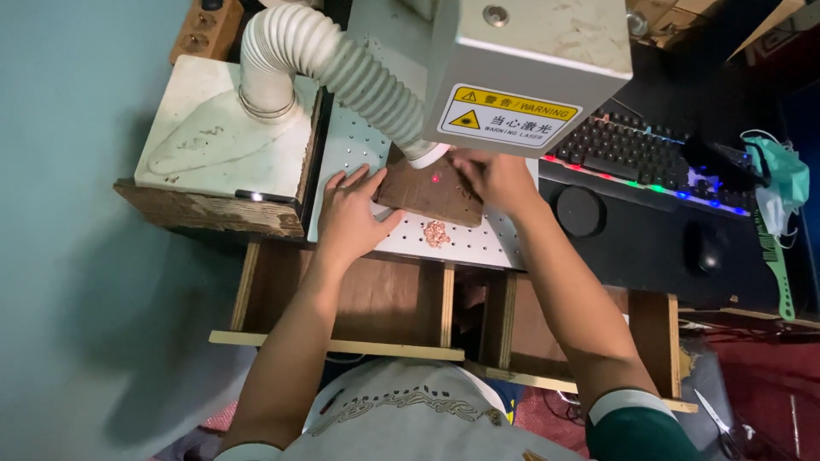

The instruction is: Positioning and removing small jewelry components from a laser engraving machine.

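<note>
The left hand (348, 213) lies flat, fingers spread, on the perforated metal work plate (478, 243), its fingertips pressed against the left edge of a brown wooden board (427, 198). The right hand (491, 179) rests on the board's far right corner; its fingers curl over the edge, partly hidden under the laser head housing (530, 68), so whether they pinch or merely press cannot be told. The board sits on the plate directly beneath the housing, a red aiming dot (435, 178) showing on its upper face. Judged step: positioning the board under the beam. The next move appears to call for small, steady nudges from both hands while the dot is watched. The board looks flat, dark, worn and rough at its edges, lying slightly skewed to the plate. A small heap of coppery shavings (436, 232) lies just beside its near edge. A ribbed white extraction hose (342, 68) ends close above the board; an illuminated keyboard (632, 154) stands well apart to the right.
</note>
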